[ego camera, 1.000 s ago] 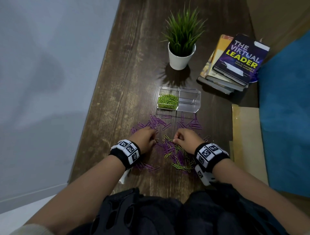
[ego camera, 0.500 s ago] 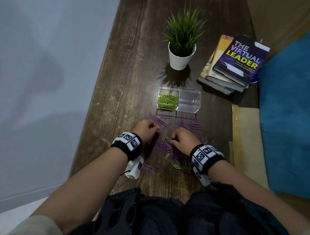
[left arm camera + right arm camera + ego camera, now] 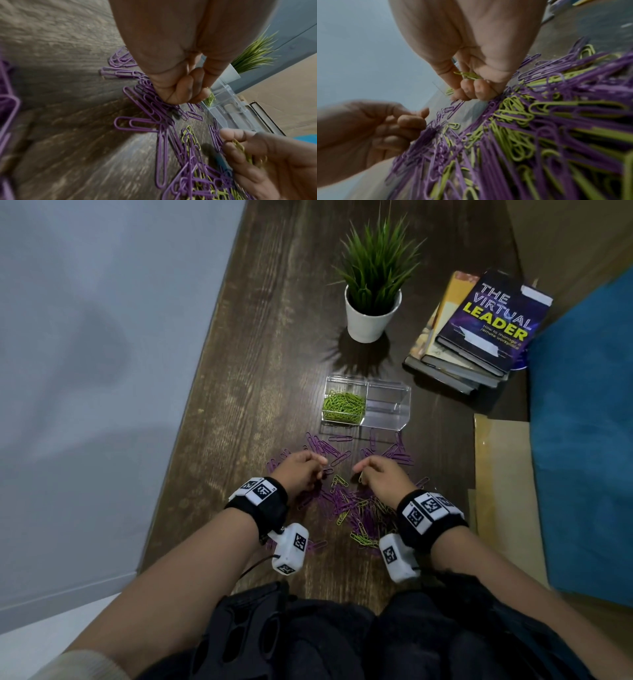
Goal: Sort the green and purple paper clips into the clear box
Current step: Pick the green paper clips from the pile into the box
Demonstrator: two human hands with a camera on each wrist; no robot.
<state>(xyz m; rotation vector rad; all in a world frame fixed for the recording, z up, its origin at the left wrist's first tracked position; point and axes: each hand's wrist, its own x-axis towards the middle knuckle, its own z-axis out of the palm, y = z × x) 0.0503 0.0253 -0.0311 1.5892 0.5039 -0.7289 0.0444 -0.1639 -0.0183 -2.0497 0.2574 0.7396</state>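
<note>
Green clips point(image 3: 468, 75) in right hand point(image 3: 471, 54), hidden overhead.

The clear box point(image 3: 366, 405) sits at the table's point(image 3: 260, 344) centre; potted plant point(image 3: 373, 289) at 12 o'clock, 3 stacked books point(image 3: 479, 330) at 2, loose paper clips point(image 3: 356, 508) at 6.

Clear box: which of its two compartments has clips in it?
The left compartment of the clear plastic box, on the wall side, holds a heap of green paper clips; the right compartment, towards the books, shows none.
</note>
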